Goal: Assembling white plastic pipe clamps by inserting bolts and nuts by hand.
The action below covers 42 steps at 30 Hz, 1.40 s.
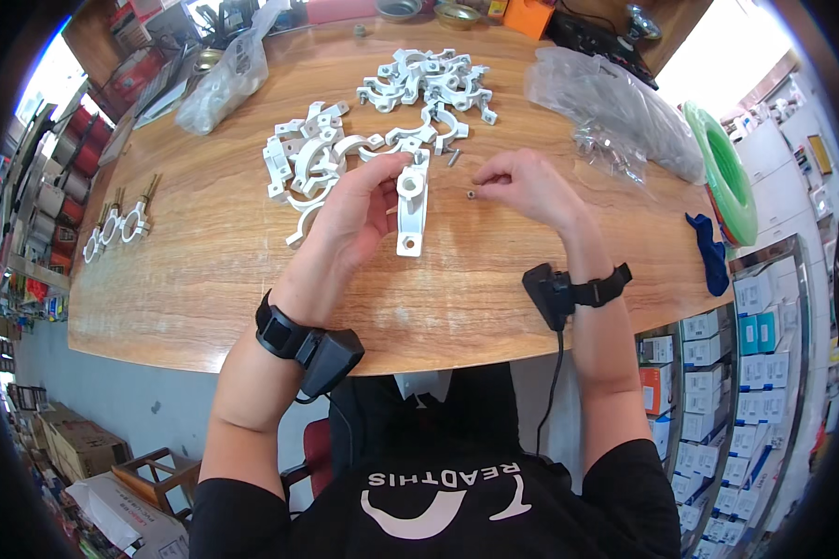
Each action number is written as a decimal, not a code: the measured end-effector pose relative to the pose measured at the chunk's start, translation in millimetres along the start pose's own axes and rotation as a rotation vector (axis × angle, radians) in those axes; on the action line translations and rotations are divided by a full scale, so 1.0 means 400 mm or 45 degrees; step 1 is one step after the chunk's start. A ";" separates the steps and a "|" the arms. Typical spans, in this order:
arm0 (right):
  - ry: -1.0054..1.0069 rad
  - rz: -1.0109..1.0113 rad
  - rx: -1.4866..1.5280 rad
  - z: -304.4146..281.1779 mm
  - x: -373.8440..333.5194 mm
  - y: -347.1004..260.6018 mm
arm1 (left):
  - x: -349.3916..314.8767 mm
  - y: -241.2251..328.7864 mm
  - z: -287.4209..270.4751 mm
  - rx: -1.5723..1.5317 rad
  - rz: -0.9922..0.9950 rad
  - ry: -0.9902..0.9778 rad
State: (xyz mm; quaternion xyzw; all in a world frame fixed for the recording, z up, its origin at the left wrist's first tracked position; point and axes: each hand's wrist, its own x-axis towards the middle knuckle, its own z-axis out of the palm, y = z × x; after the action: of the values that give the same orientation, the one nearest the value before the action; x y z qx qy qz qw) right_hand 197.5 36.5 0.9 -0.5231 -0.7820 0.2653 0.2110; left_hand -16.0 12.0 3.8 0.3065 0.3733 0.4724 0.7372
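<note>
My left hand grips a white plastic pipe clamp and holds it upright over the wooden table. My right hand pinches a small metal nut between thumb and forefinger, just right of the clamp. A loose screw lies on the table behind the clamp. Two heaps of white clamp halves sit further back, one heap by my left hand and one heap toward the far edge. Both wrists wear black strapped devices.
Three assembled clamps with brass screws lie at the table's left. Clear plastic bags with hardware sit at the right, another bag at the back left. A green hose coil and blue cloth lie by the right edge.
</note>
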 end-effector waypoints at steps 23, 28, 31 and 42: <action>0.511 -0.727 0.215 0.049 -0.038 -0.113 | 0.013 -0.021 -0.007 0.290 0.075 -0.109; 0.490 -0.720 0.163 0.049 -0.038 -0.113 | 0.022 -0.024 -0.025 0.398 0.095 -0.178; 0.547 -0.800 0.110 0.052 -0.035 -0.111 | 0.022 -0.026 -0.024 0.418 0.138 -0.164; 0.528 -0.868 -0.027 0.054 -0.035 -0.102 | 0.012 -0.022 -0.006 0.475 0.156 -0.072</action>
State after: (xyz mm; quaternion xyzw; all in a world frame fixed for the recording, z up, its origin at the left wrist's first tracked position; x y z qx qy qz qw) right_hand 160.7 6.4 9.6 -0.2781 -0.8542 0.0608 0.4352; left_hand -12.5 13.3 -5.6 0.4732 0.4143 0.4301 0.6477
